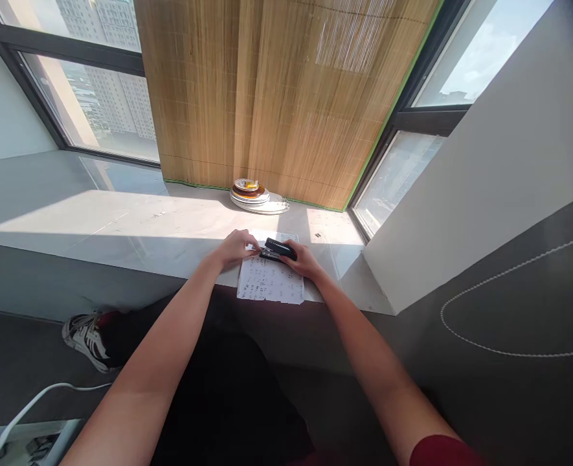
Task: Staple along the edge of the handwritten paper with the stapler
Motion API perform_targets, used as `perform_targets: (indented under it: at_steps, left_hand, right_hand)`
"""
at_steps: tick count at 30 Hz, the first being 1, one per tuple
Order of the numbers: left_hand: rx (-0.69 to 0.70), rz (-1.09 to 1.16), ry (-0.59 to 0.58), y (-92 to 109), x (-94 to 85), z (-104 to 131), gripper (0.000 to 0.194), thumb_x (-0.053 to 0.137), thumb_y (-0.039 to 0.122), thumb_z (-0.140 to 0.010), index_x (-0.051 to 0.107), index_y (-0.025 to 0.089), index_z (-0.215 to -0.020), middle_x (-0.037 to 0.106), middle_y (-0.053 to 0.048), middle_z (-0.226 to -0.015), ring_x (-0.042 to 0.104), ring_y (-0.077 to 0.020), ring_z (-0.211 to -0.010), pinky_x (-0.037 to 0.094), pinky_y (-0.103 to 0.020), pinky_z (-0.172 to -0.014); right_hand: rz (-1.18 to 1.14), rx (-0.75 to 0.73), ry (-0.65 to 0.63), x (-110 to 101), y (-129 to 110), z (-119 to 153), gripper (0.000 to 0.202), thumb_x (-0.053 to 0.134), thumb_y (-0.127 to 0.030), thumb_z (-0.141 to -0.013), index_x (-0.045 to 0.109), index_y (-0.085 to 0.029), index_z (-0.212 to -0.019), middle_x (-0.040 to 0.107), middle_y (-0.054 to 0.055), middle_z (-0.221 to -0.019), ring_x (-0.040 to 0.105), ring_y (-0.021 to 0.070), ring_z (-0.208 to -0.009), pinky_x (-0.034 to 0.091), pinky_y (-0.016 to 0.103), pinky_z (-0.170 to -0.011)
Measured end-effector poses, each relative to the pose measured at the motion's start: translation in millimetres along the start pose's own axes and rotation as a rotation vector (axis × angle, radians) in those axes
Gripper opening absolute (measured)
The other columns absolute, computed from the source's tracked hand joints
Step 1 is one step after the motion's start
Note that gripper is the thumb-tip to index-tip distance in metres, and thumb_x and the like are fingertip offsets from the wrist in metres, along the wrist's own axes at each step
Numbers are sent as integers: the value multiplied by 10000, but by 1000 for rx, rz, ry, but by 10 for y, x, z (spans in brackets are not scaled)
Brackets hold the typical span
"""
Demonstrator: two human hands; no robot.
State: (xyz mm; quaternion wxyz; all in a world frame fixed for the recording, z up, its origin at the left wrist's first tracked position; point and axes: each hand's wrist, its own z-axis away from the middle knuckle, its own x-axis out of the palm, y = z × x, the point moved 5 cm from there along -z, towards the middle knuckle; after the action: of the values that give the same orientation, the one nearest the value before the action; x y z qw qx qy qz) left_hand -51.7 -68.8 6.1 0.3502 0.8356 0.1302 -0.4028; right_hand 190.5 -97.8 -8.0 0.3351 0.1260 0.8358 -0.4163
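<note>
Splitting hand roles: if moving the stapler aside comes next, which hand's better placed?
Probably the right hand: it's already wrapped around one end of the black stapler. The left hand has only its fingertips at the opposite end.

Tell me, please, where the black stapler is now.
In the head view, the black stapler is near the middle, over the written paper, in the right hand, with the left hand by its left end.

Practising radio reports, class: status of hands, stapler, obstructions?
Right hand grips black stapler, held open. Left hand at stapler's open end. Handwritten sheet beneath. Stacked dishes beyond, not in the way.
</note>
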Motion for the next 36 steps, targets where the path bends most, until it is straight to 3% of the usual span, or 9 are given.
perform_targets:
  at_steps: [6, 12, 25, 32, 36]
  left_hand:
    - [15, -26, 26, 63, -21, -43, 101, 753, 256, -881, 851, 271, -901, 812, -31, -880, 657, -217, -842, 479, -353, -834]
    - [1, -29, 54, -3, 10, -74, 117, 758, 191, -853, 849, 254, -890, 796, -36, -838, 631, -206, -774, 474, -339, -771]
    - [-45, -69, 70, -87, -82, 3, 100, 754, 217, -826, 841, 261, -847, 790, -36, -850, 654, -215, -801, 474, -364, -825]
    - [36, -61, -13, 24, 15, -52, 107, 721, 227, -857, 820, 266, -852, 808, -34, -944, 651, -237, -925, 466, -382, -913]
    - [84, -35, -14, 74, 20, -44, 91, 747, 220, -855, 826, 265, -857, 809, -46, -940, 634, -248, -939, 457, -387, -888]
  right_hand:
    - [10, -3, 0, 6, 5, -10, 310, 669, -484, -941, 653, -247, -1141, 742, 47, -1011, 669, 263, -910, 537, 412, -841]
    - [7, -4, 2, 5, 12, -8, 315, 673, -499, -943, 654, -247, -1132, 743, 51, -1010, 673, 269, -917, 541, 420, -847]
    - [9, 6, 0, 1, -15, -6, 296, 659, -489, -944, 649, -247, -1114, 738, 52, -996, 664, 265, -894, 537, 420, -828]
    - [12, 3, -1, -9, -19, -7, 326, 662, -491, -940, 657, -240, -1148, 745, 56, -1015, 673, 269, -916, 540, 419, -842]
    - [13, -3, 9, -5, 2, -7, 320, 669, -497, -941, 659, -242, -1135, 741, 54, -1004, 671, 265, -901, 539, 416, -835]
